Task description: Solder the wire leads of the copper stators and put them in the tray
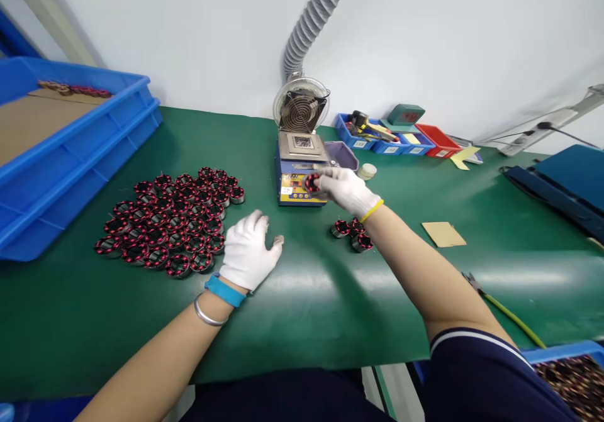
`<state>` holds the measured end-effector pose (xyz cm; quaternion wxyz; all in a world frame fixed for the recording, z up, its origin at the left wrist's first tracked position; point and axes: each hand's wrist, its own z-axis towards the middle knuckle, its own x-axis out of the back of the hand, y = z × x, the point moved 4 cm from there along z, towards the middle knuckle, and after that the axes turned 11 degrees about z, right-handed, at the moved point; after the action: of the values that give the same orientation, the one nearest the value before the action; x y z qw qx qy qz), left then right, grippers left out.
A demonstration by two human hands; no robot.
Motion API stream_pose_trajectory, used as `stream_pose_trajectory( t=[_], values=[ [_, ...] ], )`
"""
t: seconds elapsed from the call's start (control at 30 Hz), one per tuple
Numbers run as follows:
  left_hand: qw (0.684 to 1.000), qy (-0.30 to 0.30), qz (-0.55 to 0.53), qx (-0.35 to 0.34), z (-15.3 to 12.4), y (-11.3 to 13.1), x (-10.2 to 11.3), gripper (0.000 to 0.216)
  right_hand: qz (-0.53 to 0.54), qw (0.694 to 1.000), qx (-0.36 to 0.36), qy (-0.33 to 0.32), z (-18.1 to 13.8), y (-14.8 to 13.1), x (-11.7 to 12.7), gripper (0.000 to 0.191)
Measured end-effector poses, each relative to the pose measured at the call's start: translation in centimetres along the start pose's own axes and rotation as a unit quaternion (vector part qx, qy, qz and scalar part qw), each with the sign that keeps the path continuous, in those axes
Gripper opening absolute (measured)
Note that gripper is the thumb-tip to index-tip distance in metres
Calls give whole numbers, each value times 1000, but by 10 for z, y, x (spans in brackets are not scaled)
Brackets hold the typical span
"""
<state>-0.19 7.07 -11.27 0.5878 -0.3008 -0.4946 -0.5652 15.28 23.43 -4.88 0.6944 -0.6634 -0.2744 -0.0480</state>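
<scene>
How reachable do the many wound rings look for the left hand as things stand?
Likely yes: the left hand, thumb spread and apparently empty, is right beside the wound rings, and nothing visible stands between them.

Right hand [346, 190] partly covers its stator [310, 183], can't read that tiny display [296, 183], and left edge chops the blue crate [82, 161].
</scene>
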Motion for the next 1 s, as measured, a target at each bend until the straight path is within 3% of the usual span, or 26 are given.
stream_pose_trajectory(
  t=[0.07, 0.13, 0.2, 0.37, 0.43, 0.57, 0.63, 0.73, 0.83, 1.0],
  values=[
    [996, 27, 73, 30, 3, -12, 10, 39, -142, 988, 9, -56, -17, 11, -5, 28],
    [988, 43, 128, 80, 8, -31, 20, 40, -324, 941, 23, -92, -28, 22, -8, 34],
    [979, 37, 159, 125, 12, -49, 28, 45, -427, 898, 14, -111, -33, 34, -5, 39],
    [970, -40, 191, 147, 19, -72, 31, 51, -454, 879, -62, -130, -34, 50, 20, 37],
    [968, -37, 200, 149, 21, -73, 29, 51, -459, 882, -40, -97, -38, 46, 27, 36],
    [966, -17, 204, 160, 24, -75, 24, 51, -359, 921, 145, 36, -64, 31, 6, 42],
    [968, -34, 201, 148, 26, -77, 20, 47, -257, 936, 241, 8, -84, 31, -26, 42],
    [971, -50, 196, 130, 26, -77, 15, 33, -170, 926, 318, -110, -110, 39, -79, 41],
    [981, -47, 175, 67, 20, -61, 13, 24, -109, 934, 308, -146, -121, 48, -101, 42],
    [980, -114, 55, -151, -1, -13, 2, 20, 107, 984, 132, -59, -103, 66, -78, 39]
  ],
)
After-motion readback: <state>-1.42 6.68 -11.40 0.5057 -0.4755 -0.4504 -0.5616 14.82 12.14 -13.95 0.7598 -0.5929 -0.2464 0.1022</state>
